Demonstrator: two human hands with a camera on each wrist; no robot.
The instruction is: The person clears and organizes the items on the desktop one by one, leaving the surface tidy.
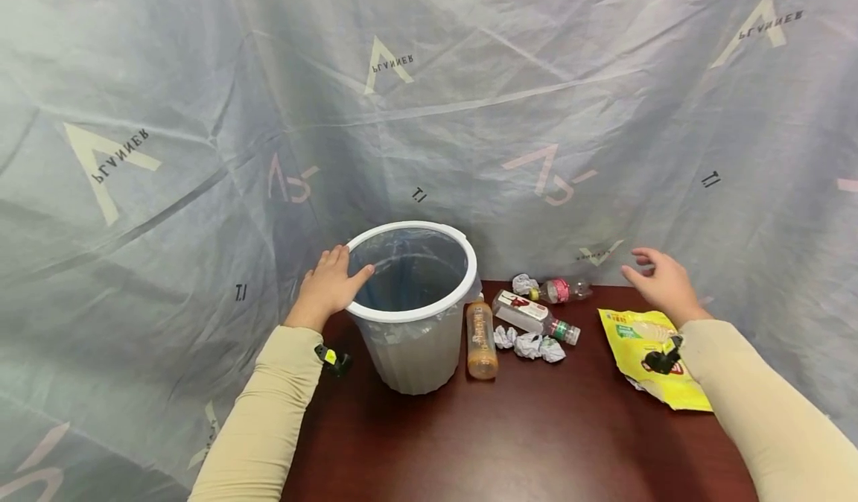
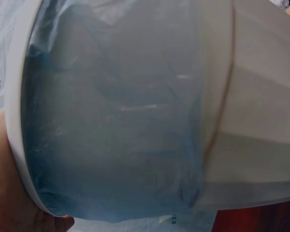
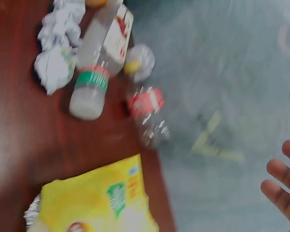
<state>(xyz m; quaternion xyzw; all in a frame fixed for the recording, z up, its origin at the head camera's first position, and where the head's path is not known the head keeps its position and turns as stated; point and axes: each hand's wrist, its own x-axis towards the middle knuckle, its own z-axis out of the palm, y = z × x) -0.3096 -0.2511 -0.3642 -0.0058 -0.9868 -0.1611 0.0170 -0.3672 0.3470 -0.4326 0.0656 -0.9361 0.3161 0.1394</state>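
Observation:
A grey waste bin (image 1: 418, 357) with a white rim and a clear liner stands on the table. My left hand (image 1: 328, 286) rests on the rim's left side, its thumb reaching over the opening; the left wrist view shows the bin's lined side (image 2: 116, 116) close up. My right hand (image 1: 663, 286) is in the air with loosely bent fingers, holding nothing. Nearest to it is a yellow snack bag (image 1: 650, 345), torn at one end, lying below the hand. Part of the bag is hidden by the right wrist.
Right of the bin lie an orange-tinted bottle (image 1: 481, 342), a clear bottle with a white label (image 1: 526, 312), and a small pink-labelled bottle (image 1: 559, 290). Crumpled paper balls (image 1: 528, 345) lie around them. Grey sheeting (image 1: 429, 115) hangs behind the dark red table (image 1: 523, 435).

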